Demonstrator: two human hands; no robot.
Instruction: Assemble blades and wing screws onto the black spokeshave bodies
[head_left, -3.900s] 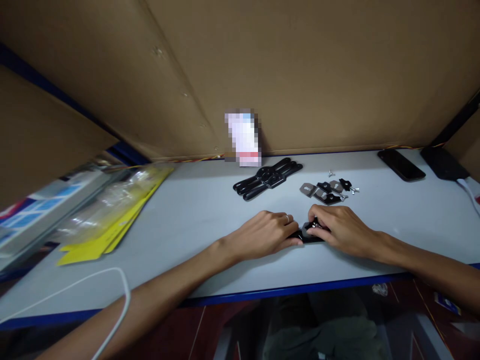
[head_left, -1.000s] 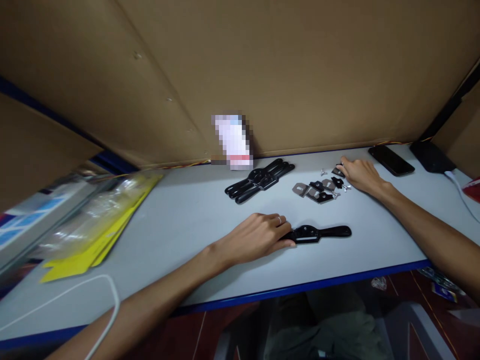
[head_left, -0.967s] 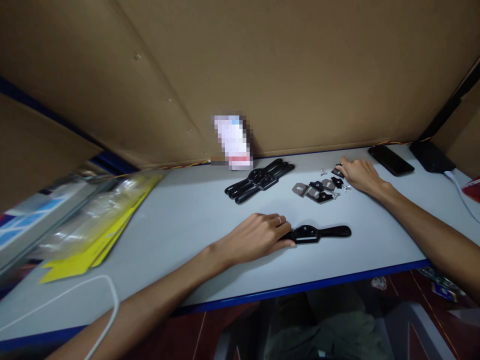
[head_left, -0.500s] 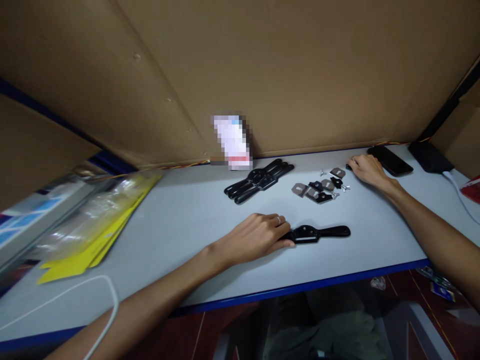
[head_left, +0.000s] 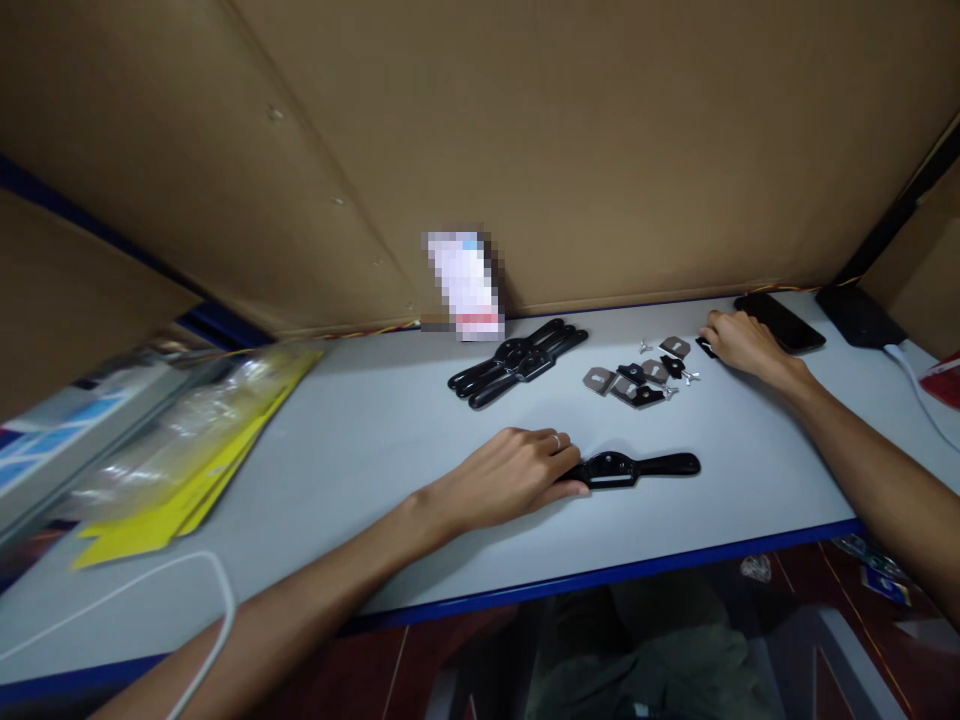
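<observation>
My left hand (head_left: 529,470) is wrapped around the left handle of a black spokeshave body (head_left: 611,468), which lies on the table with its right handle pointing away from the hand. At the right, my right hand (head_left: 739,342) has its fingers curled together over a small black lever cap (head_left: 706,347), pressing on it at the tabletop. To the left of that hand lie grey blades (head_left: 600,379), more black caps (head_left: 649,396) and silver wing screws (head_left: 645,346). Several other black spokeshave bodies (head_left: 517,362) are piled further left.
A phone (head_left: 787,322) and a black box with a white cable (head_left: 861,315) lie at the right. A blurred-out screen (head_left: 469,285) leans on the cardboard wall (head_left: 600,150). Clear plastic bags (head_left: 176,440) and yellow sheets (head_left: 142,535) are at the left.
My right hand has shifted slightly to the right, and more of the black lever cap shows below its fingertips. The left hand and the spokeshave body have stayed still.
</observation>
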